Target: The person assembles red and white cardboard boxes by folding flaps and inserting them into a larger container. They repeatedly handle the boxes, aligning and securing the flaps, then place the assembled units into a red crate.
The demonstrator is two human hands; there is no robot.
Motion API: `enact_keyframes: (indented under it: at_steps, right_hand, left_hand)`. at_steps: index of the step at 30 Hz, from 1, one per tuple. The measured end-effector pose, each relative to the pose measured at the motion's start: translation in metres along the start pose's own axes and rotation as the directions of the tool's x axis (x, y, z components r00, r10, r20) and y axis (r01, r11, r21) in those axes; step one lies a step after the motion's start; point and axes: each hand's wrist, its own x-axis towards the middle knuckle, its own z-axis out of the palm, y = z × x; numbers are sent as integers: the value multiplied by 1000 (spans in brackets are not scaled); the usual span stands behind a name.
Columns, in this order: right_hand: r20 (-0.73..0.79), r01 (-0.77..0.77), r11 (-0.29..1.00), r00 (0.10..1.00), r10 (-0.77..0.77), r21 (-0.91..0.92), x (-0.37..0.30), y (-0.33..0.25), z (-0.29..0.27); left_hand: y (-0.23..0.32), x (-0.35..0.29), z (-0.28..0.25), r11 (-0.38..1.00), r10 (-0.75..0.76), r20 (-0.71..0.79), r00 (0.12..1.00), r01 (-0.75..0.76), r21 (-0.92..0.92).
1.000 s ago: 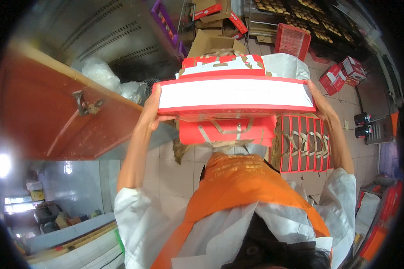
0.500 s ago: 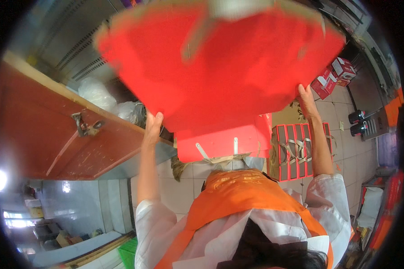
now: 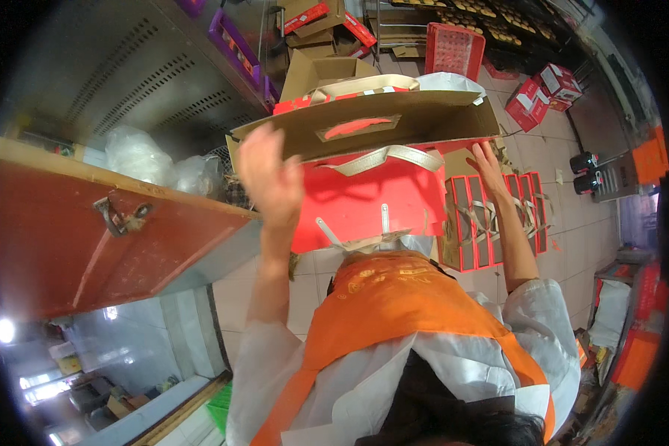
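Observation:
In front of me a red gift box (image 3: 464,119) stands with its top open, its inside bare brown cardboard and a slot cut in its wall. A pale ribbon handle (image 3: 394,154) hangs on its near side. My left hand (image 3: 271,178), slightly blurred, is raised at the box's left end, thumb and fingers apart. At the right end my right hand (image 3: 490,172) lies with outstretched fingers against the box's corner. Nearer to me lies a flat red box blank (image 3: 364,204) with two light straps, just beyond my orange apron (image 3: 401,305).
Several red-edged boxes with ribbons (image 3: 490,245) stand in a row on the tiled floor at right. A brown wooden door (image 3: 119,230) juts in at left, plastic bags (image 3: 137,157) behind it. Far off are a red crate (image 3: 453,50), cartons (image 3: 554,89) and trays of baked goods (image 3: 490,18).
The large red panel I held up in both hands has come down and now stands as an open-topped box. My left hand has come off its edge; my right hand remains at the right end.

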Motion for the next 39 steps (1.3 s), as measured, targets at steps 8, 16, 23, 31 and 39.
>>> enact_keyframes:
  at_steps: [8,16,23,31,39]
  right_hand:
    - [-546,347,938,784,-296,-10,-6,-52,9]
    - [517,751,298,634,-575,-589,-38,-117,129]
    - [658,759,-20,551,-514,-651,-16,-71,144]
    - [654,773,45,565,-503,-633,25,-83,160]
    - [674,786,51,560,-481,-616,16,-94,166]
  left_hand:
    - [-29,46,73,937,-297,866,401,298,183]
    - [-49,-5,109,817,-33,998,45,576,1]
    - [-47,8,110,852,-136,975,177,523,24]
    - [-6,42,77,981,195,298,935,-192,-41]
    - [-30,73,100,814,404,633,661,-575,80]
